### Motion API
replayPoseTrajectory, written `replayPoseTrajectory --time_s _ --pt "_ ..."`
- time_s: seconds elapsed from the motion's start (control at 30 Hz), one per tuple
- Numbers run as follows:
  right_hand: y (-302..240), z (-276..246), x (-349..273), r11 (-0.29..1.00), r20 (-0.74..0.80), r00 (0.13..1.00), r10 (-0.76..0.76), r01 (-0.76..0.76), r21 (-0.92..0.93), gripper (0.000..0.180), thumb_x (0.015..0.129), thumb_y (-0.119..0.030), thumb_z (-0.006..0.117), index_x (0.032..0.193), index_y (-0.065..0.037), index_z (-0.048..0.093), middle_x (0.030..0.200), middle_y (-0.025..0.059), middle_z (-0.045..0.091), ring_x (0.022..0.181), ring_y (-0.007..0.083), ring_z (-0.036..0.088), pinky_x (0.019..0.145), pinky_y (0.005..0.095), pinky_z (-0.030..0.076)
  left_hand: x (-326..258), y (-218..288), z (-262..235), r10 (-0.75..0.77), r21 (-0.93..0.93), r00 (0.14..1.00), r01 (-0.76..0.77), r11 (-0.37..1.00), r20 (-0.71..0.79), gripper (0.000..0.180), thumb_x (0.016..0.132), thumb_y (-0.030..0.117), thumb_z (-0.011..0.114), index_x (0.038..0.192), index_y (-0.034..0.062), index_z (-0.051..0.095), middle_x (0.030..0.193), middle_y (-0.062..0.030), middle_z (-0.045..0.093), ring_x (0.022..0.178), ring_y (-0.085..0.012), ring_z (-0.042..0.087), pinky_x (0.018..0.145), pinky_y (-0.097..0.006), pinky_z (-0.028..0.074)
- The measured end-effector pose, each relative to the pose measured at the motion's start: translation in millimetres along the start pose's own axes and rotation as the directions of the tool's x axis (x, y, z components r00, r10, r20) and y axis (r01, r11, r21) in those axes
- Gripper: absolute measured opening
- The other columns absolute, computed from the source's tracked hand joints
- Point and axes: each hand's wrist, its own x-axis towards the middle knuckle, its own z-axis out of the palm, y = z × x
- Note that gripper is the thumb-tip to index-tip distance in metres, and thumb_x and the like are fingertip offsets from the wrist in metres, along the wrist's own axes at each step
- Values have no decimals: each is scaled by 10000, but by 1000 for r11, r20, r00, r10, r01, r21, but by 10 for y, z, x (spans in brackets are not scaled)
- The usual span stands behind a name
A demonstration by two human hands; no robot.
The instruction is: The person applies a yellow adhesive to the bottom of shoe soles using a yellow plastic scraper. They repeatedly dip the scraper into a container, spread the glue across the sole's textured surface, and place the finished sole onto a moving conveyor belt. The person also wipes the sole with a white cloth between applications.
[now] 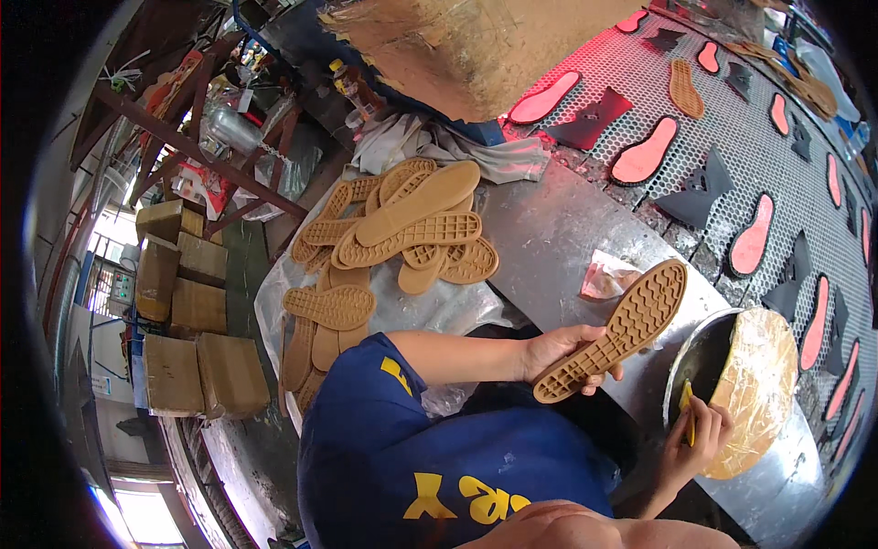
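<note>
My left hand (pixel 560 355) is closed around the heel end of a tan rubber shoe sole (pixel 631 320), whose zigzag tread faces up. To its right sits a round bowl (pixel 675 377) with a dark inside, partly covered by a tan, plastic-wrapped board (pixel 761 393). My right hand (pixel 702 434) grips a thin yellow-handled tool (pixel 689 412) at the bowl's opening; the tool's working end is hard to make out. A small pink-and-white packet (pixel 608 276) lies on the metal tabletop (pixel 562 240) beyond the held sole.
More tan soles (pixel 416 229) are heaped at my left on plastic sheeting. A mesh conveyor (pixel 727 130) at the right carries pink-topped insoles (pixel 645 151) and black pieces (pixel 697 190). A brown-covered hood (pixel 457 55) overhangs it. Cardboard boxes (pixel 233 375) stand far left.
</note>
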Motion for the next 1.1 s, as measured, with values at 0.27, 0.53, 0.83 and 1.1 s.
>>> replayPoseTrajectory --time_s 0.27,0.53,0.83,1.1 --pt "11 -27 -14 1000 -11 1000 -8 8 1 158 786 2 615 939 -17 651 882 120 603 950 325 517 868 415 402 25 -36 -7 0 -8 1000 -1 1000 -13 545 941 457 509 1318 71 436 1102 -153 596 804 -176 613 721 -360 505" --pt "15 -69 -32 1000 -5 1000 -9 9 -20 146 803 -10 609 944 -13 647 878 119 591 940 320 512 849 410 401 51 -68 -3 11 27 999 -10 1000 -34 548 938 475 508 1311 79 438 1102 -146 594 816 -178 613 719 -348 515" --pt "65 -104 -44 999 -10 1000 -28 27 -29 159 798 -6 610 952 -14 650 859 126 580 932 322 508 852 414 400 65 -131 20 37 41 998 -35 999 -43 560 945 483 493 1325 78 422 1102 -139 590 834 -164 605 716 -345 522" --pt "92 -112 -58 999 -28 1000 -7 6 -32 182 771 14 619 946 -18 657 850 125 585 922 323 516 842 421 406 101 -145 24 14 18 999 -14 1000 -39 529 959 460 473 1319 74 433 1106 -150 590 839 -178 611 720 -353 519"
